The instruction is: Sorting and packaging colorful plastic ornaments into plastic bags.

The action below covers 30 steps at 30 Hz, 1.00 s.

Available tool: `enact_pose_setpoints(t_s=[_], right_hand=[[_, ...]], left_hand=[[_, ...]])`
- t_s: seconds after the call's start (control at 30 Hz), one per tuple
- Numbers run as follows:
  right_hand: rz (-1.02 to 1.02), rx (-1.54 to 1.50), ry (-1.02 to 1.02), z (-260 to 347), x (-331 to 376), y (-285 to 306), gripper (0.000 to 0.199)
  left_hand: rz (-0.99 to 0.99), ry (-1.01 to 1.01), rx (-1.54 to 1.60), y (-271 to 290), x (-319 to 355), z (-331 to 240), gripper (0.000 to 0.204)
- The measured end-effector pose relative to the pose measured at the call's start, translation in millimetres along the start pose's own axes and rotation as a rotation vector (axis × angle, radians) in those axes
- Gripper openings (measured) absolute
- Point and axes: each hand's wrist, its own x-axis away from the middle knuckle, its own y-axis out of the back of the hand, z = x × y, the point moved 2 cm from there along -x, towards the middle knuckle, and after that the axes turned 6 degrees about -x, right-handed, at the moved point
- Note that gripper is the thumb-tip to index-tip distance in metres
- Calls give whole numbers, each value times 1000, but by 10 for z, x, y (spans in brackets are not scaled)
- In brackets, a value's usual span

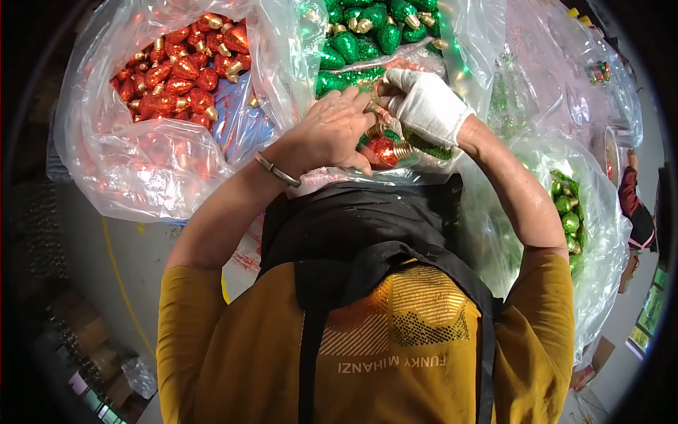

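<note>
My left hand (335, 131) is bare, with a bangle at the wrist. Its fingers bend inward over a small cluster of glittery ornaments in front of my apron; what they pinch is hidden. My right hand (429, 106) wears a white glove and curls close beside it, its fingertips near the left ones. Whatever lies inside its grip cannot be made out. Just below the hands a red bulb-shaped ornament (382, 152) with a ribbed gold cap shows, and some green glitter is visible beside it.
At the left, a clear plastic bag (159, 152) holds many red bulb ornaments (185, 68). Green bulb ornaments (346, 44) fill the bag ahead. Light green ones (571, 222) sit in a bag at the right. Another person (635, 201) is at the far right.
</note>
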Motion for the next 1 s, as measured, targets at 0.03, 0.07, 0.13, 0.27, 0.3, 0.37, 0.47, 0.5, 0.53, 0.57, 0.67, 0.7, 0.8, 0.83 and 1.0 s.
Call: enact_pose_setpoints(t_s=[0.03,0.07,0.13,0.27,0.3,0.37,0.47,0.5,0.53,0.57,0.67,0.7,0.8,0.83,1.0], right_hand=[[24,14,-8,39,-7,1,19],[48,29,-16,78,-8,8,18],[103,63,-30,136,-3,36,16],[126,155,77,179,60,41,20],[123,191,133,198,87,43,23],[139,361,136,307,203,91,22],[163,686,138,421,335,98,21],[207,798,79,437,325,43,19],[246,906,16,460,291,-21,18],[285,1012,-49,465,266,-66,16],[255,1056,-15,375,175,-198,15],[251,1094,25,322,142,-229,14],[100,1215,128,124,59,-321,12],[26,1280,187,77,40,-331,11],[244,1401,112,111,-56,-388,12]], left_hand=[[-87,-56,1,-29,25,13,66],[-76,-58,2,-59,23,41,66],[-22,-67,34,-110,-2,111,59],[116,-52,76,-60,-54,80,49],[172,-42,90,-34,-67,78,45],[169,-69,134,37,-72,93,43],[181,-127,220,61,-79,103,40],[143,-157,266,62,-90,98,35],[109,-192,309,72,-103,112,30],[76,-226,352,83,-121,121,26],[114,-252,343,20,-50,15,16],[113,-245,338,-7,-13,-33,12],[113,-255,238,-145,62,-156,13],[106,-254,187,-159,72,-180,14],[-138,-255,119,-108,144,-228,9]])
